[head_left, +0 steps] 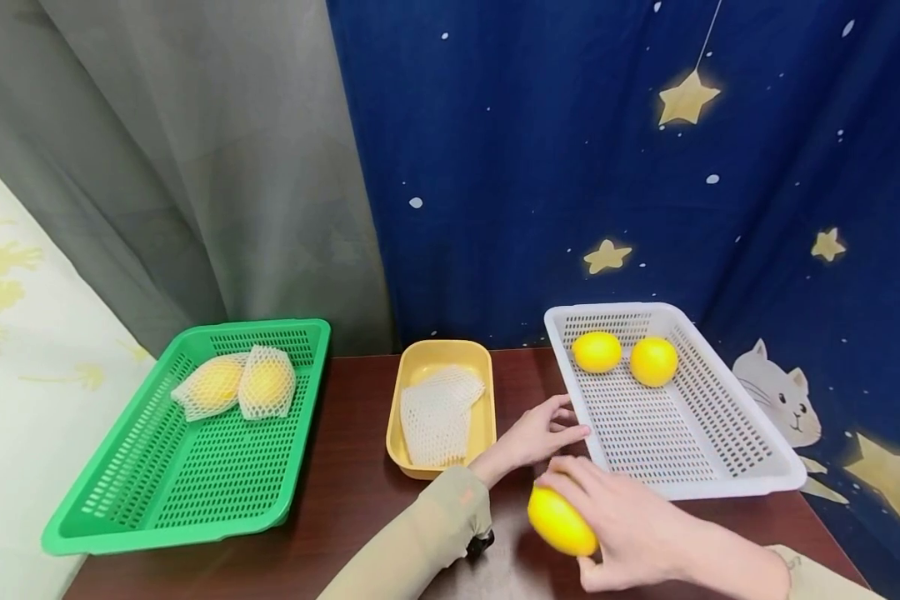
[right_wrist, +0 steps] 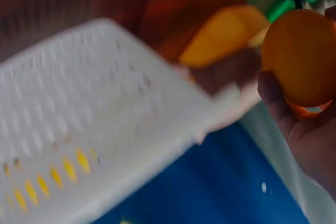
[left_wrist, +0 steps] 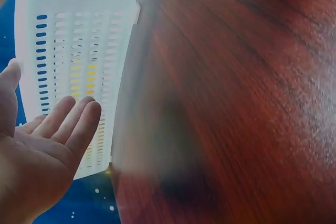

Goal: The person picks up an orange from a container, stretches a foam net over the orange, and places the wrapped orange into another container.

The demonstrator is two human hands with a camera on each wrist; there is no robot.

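Just in front of the white basket [head_left: 645, 427], your right grip [head_left: 622, 525] holds a lemon [head_left: 562, 521], fingers around it. Your left grip [head_left: 538, 431] is spread at the basket's left side. Two more lemons [head_left: 597, 352] lie in the basket's far end.

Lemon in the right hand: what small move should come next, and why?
Probably the left hand should take a white net from the yellow tray: it appears to hold nothing, the lemon in the right hand is bare, and the two netted lemons in the green basket wear similar netting.
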